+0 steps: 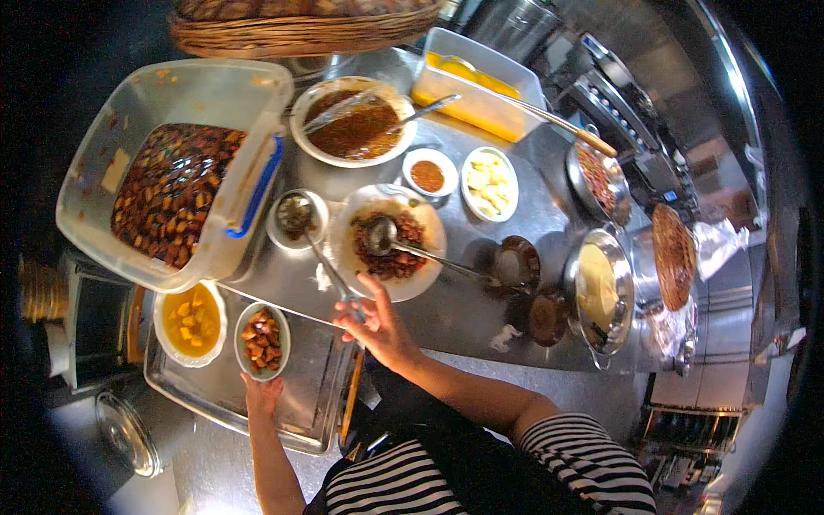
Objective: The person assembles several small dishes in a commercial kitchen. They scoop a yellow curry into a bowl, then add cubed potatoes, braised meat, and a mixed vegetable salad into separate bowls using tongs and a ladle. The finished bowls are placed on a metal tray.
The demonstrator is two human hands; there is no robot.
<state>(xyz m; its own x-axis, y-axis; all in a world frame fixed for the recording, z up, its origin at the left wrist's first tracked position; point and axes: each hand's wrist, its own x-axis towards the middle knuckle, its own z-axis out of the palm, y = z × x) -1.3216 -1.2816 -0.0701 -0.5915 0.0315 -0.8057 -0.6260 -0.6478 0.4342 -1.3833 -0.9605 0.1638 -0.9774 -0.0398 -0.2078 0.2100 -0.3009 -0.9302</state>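
Observation:
My left hand (pixel 262 394) grips the near rim of a small oval bowl (pixel 261 341) of glossy brown chunks, over a metal tray (pixel 309 370). My right hand (pixel 380 331) has the handle end of a metal ladle (pixel 328 267) between thumb and fingers, its index finger stretched out. The ladle's head rests in a small white bowl (pixel 273 233) of dark sauce. Just beyond my right hand, a white plate (pixel 344 212) carries dark chopped food and a metal spoon (pixel 382 233). Left of the held bowl is a scalloped white bowl (pixel 161 351) of yellow soup with chunks.
A large plastic tub (pixel 96 212) of brown cubes in sauce stands at left. Behind are a bowl of red-brown sauce (pixel 297 145), a plastic container of yellow liquid (pixel 444 119) and a wicker basket (pixel 290 35). Metal pans (pixel 624 309) line the steel counter's right side.

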